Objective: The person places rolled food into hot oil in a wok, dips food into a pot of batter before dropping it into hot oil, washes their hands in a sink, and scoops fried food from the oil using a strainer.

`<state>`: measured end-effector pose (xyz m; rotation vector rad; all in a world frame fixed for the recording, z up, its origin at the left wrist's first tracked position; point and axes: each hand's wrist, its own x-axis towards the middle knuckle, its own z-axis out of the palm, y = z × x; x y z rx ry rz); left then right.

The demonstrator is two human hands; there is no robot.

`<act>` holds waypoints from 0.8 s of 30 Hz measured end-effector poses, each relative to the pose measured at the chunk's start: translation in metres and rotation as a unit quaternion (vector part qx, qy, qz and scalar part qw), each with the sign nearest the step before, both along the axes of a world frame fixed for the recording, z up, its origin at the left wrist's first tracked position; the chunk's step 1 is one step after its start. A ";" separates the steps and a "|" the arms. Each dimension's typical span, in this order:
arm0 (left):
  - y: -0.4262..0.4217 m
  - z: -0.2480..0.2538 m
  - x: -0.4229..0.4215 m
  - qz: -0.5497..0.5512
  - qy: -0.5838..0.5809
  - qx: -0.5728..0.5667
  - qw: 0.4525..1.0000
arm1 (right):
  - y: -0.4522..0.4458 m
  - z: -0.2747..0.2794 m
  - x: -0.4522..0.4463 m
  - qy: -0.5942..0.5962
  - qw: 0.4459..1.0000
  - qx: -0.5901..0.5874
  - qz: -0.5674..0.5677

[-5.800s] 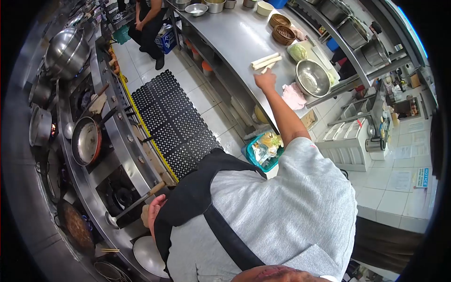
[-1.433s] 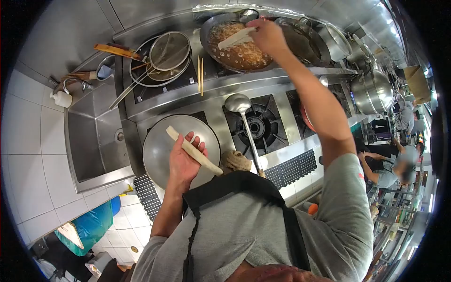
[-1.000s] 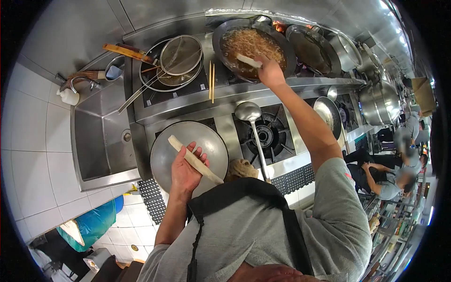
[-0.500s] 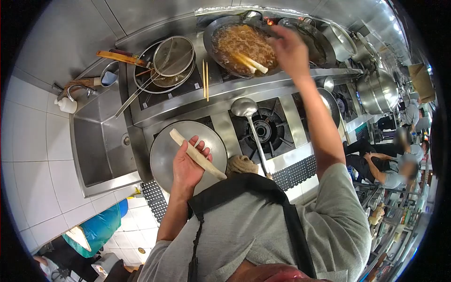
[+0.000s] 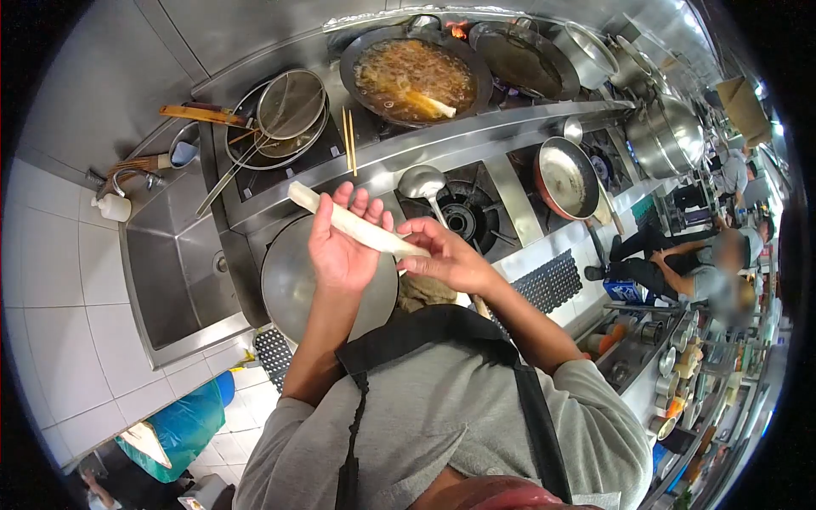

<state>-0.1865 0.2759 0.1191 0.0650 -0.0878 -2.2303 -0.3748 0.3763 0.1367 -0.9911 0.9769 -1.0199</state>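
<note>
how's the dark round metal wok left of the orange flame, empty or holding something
Holding something: in the wok, a pale stick shows amid bubbling amber liquid; depth unclear.

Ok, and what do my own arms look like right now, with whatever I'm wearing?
Your forearms are bare below short grey sleeves. The left grip and right grip are plain hands: no gloves show, nor any watch. A black apron runs between the sleeves, its straps over your grey shirt.
</note>
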 end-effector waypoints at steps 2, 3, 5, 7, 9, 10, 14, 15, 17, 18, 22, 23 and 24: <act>0.001 0.005 -0.004 0.010 0.011 0.016 1.000 | 0.010 0.003 0.010 -0.023 0.998 -0.002 -0.051; 0.004 0.008 -0.006 0.014 0.003 0.025 1.000 | 0.014 0.007 0.013 0.010 0.995 -0.040 -0.092; 0.011 0.015 -0.013 0.014 -0.013 0.008 1.000 | 0.013 0.021 0.016 0.119 0.971 -0.132 -0.158; 0.015 0.014 -0.017 -0.008 -0.024 0.018 1.000 | 0.014 0.047 0.011 0.202 0.952 -0.132 -0.189; 0.021 0.021 -0.024 -0.039 -0.011 0.030 0.999 | 0.012 0.086 -0.001 0.345 0.905 -0.176 -0.176; 0.024 0.024 -0.029 -0.076 0.001 0.041 0.996 | 0.012 0.116 -0.005 0.422 0.872 -0.193 -0.157; 0.034 0.011 -0.046 -0.275 -0.061 -0.111 0.953 | -0.005 0.186 -0.029 0.579 0.763 -0.269 -0.103; 0.041 0.006 -0.048 -0.324 -0.095 -0.116 0.934 | -0.010 0.207 -0.034 0.619 0.741 -0.254 -0.066; 0.059 -0.007 -0.039 -0.371 -0.102 -0.166 0.908 | -0.021 0.236 -0.049 0.681 0.696 -0.228 -0.006; 0.066 -0.014 -0.032 -0.386 -0.111 -0.189 0.896 | -0.028 0.249 -0.055 0.702 0.678 -0.215 0.031; 0.080 -0.035 0.007 -0.369 -0.130 -0.173 0.904 | -0.065 0.266 -0.086 0.765 0.606 -0.209 0.055; 0.082 -0.035 0.018 -0.338 -0.147 -0.147 0.918 | -0.079 0.267 -0.092 0.786 0.571 -0.231 0.054; 0.084 -0.036 0.028 -0.306 -0.164 -0.121 0.930 | -0.094 0.266 -0.096 0.786 0.569 -0.233 0.058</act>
